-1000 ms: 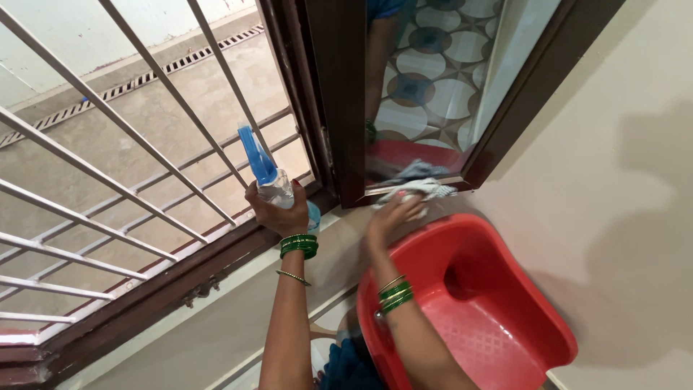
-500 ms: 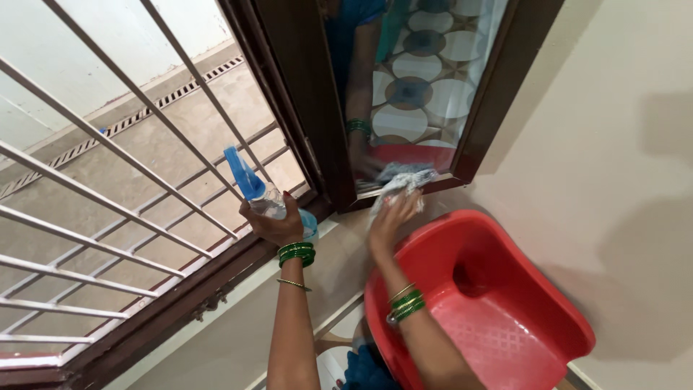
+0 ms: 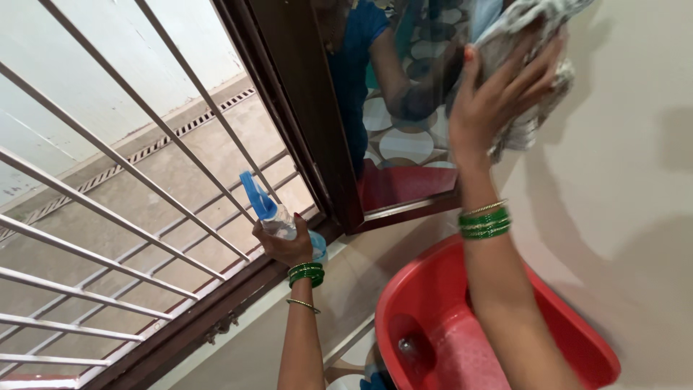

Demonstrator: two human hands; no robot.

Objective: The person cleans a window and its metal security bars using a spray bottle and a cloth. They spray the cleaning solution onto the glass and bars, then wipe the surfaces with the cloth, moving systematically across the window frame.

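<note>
My left hand (image 3: pixel 289 245) grips a clear spray bottle (image 3: pixel 278 220) with a blue trigger head, held low beside the window grille. My right hand (image 3: pixel 498 94) is raised high and presses a crumpled grey-white cloth (image 3: pixel 534 65) against the glass pane (image 3: pixel 404 123) of a dark brown window shutter. Green bangles sit on both wrists. The glass reflects a person in blue and a patterned curtain.
A red plastic tub (image 3: pixel 577 339), wet inside, sits below my right arm on the sill. White metal grille bars (image 3: pixel 144 195) cover the open window on the left, with a concrete ledge beyond. A cream wall (image 3: pixel 635 180) stands on the right.
My right hand has lifted the cloth from the bottom of the pane up to its upper part. The view has moved closer. My left hand still holds the bottle in place.
</note>
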